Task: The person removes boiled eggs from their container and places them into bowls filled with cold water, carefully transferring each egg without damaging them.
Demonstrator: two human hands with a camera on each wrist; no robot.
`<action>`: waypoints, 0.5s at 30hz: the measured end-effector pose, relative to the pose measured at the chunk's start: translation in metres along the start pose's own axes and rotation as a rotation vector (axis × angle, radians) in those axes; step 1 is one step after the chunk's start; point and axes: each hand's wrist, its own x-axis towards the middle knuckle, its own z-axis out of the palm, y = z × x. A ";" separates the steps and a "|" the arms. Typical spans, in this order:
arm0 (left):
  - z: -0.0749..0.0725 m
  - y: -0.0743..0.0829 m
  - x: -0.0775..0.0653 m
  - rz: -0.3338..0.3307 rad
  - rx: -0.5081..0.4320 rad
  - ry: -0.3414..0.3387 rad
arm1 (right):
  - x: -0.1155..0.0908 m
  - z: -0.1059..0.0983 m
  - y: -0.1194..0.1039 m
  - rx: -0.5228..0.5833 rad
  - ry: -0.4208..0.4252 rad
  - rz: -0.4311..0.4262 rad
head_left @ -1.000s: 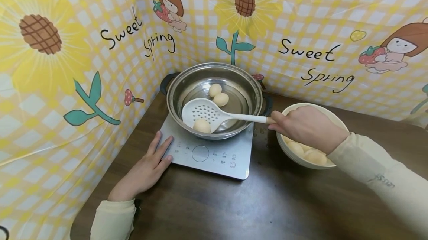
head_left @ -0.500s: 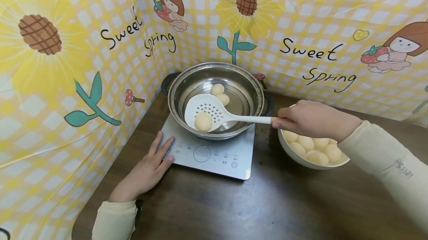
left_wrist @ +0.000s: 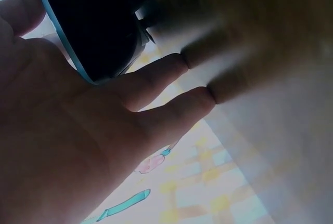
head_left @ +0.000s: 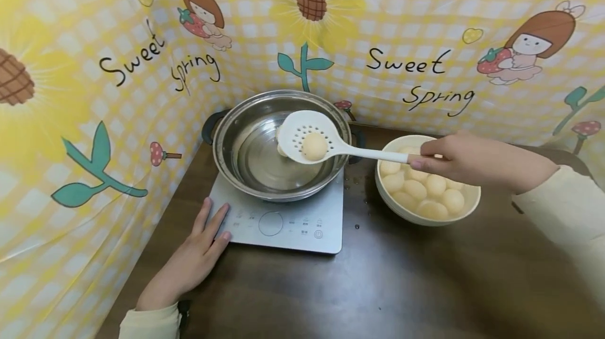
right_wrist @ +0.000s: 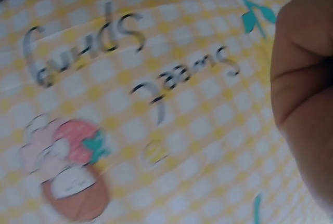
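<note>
With curled fingers and thumb, my right hand (head_left: 463,158) grips the handle of a white skimmer (head_left: 333,142). One egg (head_left: 314,146) lies in the skimmer's perforated head, over the right side of a steel pot (head_left: 246,118). Another pale egg edge (head_left: 280,139) shows beside the skimmer, mostly hidden under it. The pot stands on a white induction cooktop (head_left: 288,236). My left hand (head_left: 194,255) rests at the cooktop's front left corner, fingers spread. In the left wrist view, the left hand (left_wrist: 78,115) has straight fingers beside the cooktop's dark side.
A cream bowl (head_left: 420,220) full of eggs (head_left: 416,190) stands right of the pot, partly under my right hand. Water drops dot the dark table (head_left: 293,297) between them. Patterned yellow sheeting (head_left: 340,82) closes off the back and left.
The skimmer, with its egg, has moved right and up from the pot's front left. The two eggs formerly visible behind it are now mostly covered. My left hand stays at the cooktop corner.
</note>
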 end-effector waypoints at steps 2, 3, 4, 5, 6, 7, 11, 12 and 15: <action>0.001 0.001 -0.001 0.000 0.003 0.005 | -0.013 -0.003 0.009 0.003 0.006 0.048; 0.001 0.001 -0.001 0.001 0.004 0.005 | -0.020 -0.003 0.014 0.002 0.008 0.077; 0.001 0.001 -0.002 0.002 0.003 0.006 | -0.028 -0.003 0.019 -0.003 0.013 0.107; 0.002 0.001 -0.001 0.003 0.004 0.006 | -0.036 -0.003 0.023 -0.006 0.016 0.140; 0.002 0.002 -0.001 0.004 0.005 0.006 | -0.044 -0.003 0.029 -0.015 0.022 0.163; 0.002 0.002 -0.001 0.006 0.007 0.005 | -0.052 -0.002 0.034 -0.024 0.029 0.188; 0.003 0.002 -0.002 0.007 0.017 -0.002 | -0.080 0.005 0.052 -0.069 0.053 0.273; 0.003 0.002 -0.001 0.007 0.020 -0.003 | -0.086 0.007 0.057 -0.072 0.057 0.278; 0.004 0.002 0.000 0.009 0.027 -0.006 | -0.104 0.016 0.068 -0.085 0.079 0.312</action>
